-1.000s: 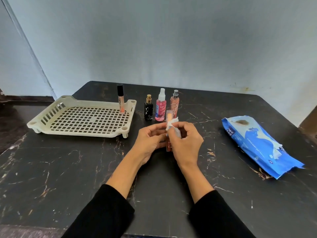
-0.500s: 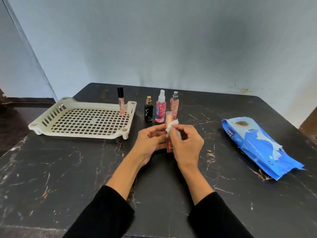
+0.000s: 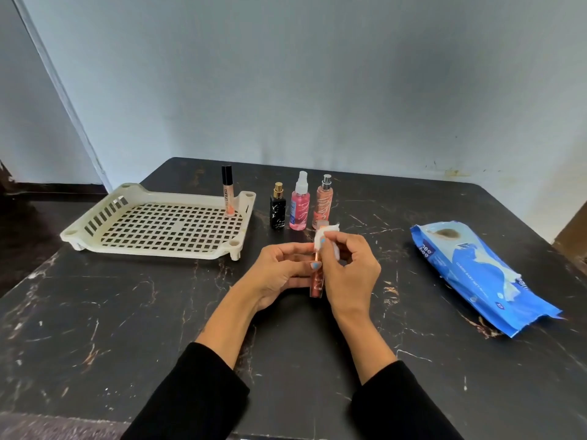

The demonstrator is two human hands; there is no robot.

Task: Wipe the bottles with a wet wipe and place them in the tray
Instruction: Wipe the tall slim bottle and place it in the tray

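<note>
My left hand grips a slim reddish-brown bottle upright over the middle of the table. My right hand pinches a small white wet wipe against the bottle's upper part, near its cap. A cream perforated tray lies at the left, and one thin tube with a black cap stands in its far right corner. Behind my hands stand a black bottle, a pink spray bottle and a peach spray bottle.
A blue pack of wet wipes lies on the right side of the black marble table. A pale wall rises close behind the table's far edge.
My right hand has shifted the wipe slightly along the top of the bottle, its fingers loosening a little. My left hand keeps the bottle in place. The view has tilted a bit.
</note>
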